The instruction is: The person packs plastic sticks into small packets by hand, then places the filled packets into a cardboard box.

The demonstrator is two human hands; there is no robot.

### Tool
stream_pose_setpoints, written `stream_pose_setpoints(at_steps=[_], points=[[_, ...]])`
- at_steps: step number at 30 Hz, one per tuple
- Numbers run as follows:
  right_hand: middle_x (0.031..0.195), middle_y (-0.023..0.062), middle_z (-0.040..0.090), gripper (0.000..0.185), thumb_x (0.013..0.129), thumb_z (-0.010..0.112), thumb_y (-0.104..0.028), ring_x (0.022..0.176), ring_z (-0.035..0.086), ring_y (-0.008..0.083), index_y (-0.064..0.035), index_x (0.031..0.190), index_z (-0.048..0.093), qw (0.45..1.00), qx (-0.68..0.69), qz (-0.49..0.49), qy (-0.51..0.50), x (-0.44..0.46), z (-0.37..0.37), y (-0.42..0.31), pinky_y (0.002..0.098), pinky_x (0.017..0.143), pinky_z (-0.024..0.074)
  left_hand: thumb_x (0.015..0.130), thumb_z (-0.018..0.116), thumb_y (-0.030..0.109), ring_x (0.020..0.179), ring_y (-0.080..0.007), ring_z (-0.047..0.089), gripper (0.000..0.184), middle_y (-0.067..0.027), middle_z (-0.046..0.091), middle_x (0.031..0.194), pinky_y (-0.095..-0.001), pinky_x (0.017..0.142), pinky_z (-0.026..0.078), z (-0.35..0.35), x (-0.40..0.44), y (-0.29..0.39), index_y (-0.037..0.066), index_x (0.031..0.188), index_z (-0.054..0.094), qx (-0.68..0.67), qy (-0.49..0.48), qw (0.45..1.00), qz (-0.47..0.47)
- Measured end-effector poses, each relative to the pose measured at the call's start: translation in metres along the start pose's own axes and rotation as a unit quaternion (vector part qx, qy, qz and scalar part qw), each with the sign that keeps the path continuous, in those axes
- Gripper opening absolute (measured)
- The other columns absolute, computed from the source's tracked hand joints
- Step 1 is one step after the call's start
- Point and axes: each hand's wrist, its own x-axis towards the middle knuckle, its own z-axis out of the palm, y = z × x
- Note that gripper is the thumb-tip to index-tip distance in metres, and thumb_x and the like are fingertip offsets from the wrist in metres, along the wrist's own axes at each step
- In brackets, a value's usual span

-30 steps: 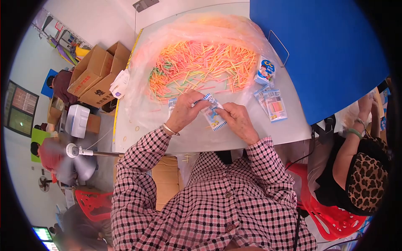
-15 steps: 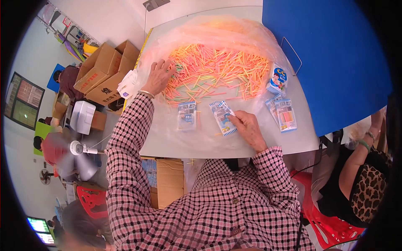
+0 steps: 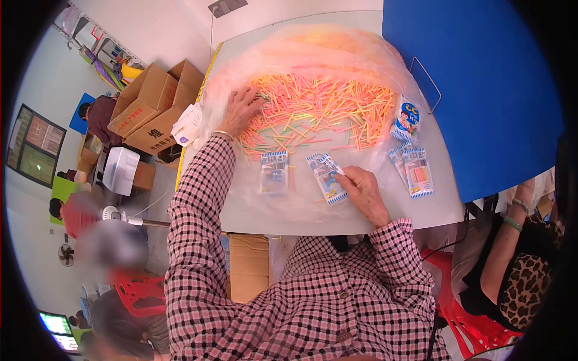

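Note:
My left hand [image 3: 244, 109] rests at the left edge of a large heap of thin pink, yellow, orange and green sticks [image 3: 325, 108], fingers stretched over them; anything under the fingertips is hidden. My right hand [image 3: 364, 191] pinches the right side of a small blue-and-white printed packet [image 3: 327, 179] between thumb and fingers, tilted on the table. To its left lies a similar packet [image 3: 274, 172]. On the right are a packet with coloured sticks showing through its window [image 3: 418, 173], partly over another, and a blue packet with a cartoon figure [image 3: 407, 119].
Clear plastic sheeting [image 3: 289, 57] surrounds the heap on the grey table [image 3: 241, 210]. A blue panel [image 3: 475, 90] with a wire handle borders the right. White bags [image 3: 188, 124], cardboard boxes [image 3: 144, 108] and a fan stand left. Another person's arm [image 3: 509, 240] is at right.
The view has shifted slightly, so the table and packets appear lower and further right. My left hand stays at the heap's left edge; my right hand keeps its pinch on the packet.

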Motion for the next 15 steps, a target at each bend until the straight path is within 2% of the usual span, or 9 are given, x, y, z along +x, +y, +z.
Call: stream_pose_setpoints(at_steps=[6,9,12,15], points=[[0.072,0.01,0.059,0.019,0.086,0.059,-0.013,0.064,0.053,0.013,0.0058,0.088,0.062,1.0,-0.015,-0.008,0.001,0.0,0.0,-0.002,0.0262,0.057,0.0412,0.074,0.062,0.009,0.119,-0.0257,0.041,0.031,-0.0061,0.05,0.119,-0.0427,0.096,0.03,0.007,-0.002,0.002,0.01,0.104,0.057,-0.044,0.027,0.999,-0.007],[0.07,0.0161,0.057,0.021,0.084,0.058,-0.018,0.066,0.055,0.031,0.0026,0.08,0.061,1.0,-0.004,-0.009,0.019,0.001,0.002,-0.004,0.0375,0.059,0.0417,0.074,0.061,0.01,0.119,-0.0254,0.042,0.027,-0.0064,0.051,0.117,-0.0437,0.097,0.03,0.013,-0.001,0.002,0.008,0.101,0.057,-0.039,0.045,0.998,-0.003],[0.069,0.0159,0.056,0.022,0.085,0.058,-0.018,0.064,0.054,0.0302,0.0028,0.08,0.06,1.0,0.003,-0.002,0.017,0.001,0.001,-0.003,0.037,0.058,0.0414,0.075,0.058,0.011,0.117,-0.0248,0.043,0.024,-0.007,0.053,0.113,-0.0455,0.098,0.029,0.012,-0.001,0.005,0.007,0.098,0.057,-0.033,0.064,0.997,-0.002],[0.068,0.0157,0.056,0.022,0.085,0.058,-0.019,0.062,0.053,0.0289,0.0031,0.08,0.06,1.0,0.012,0.005,0.015,0.001,0.0,-0.003,0.0362,0.057,0.0409,0.078,0.056,0.008,0.121,-0.024,0.041,0.025,-0.0073,0.052,0.116,-0.0479,0.102,0.024,0.011,-0.004,0.008,0.006,0.103,0.055,0.005,0.035,0.999,-0.02]])
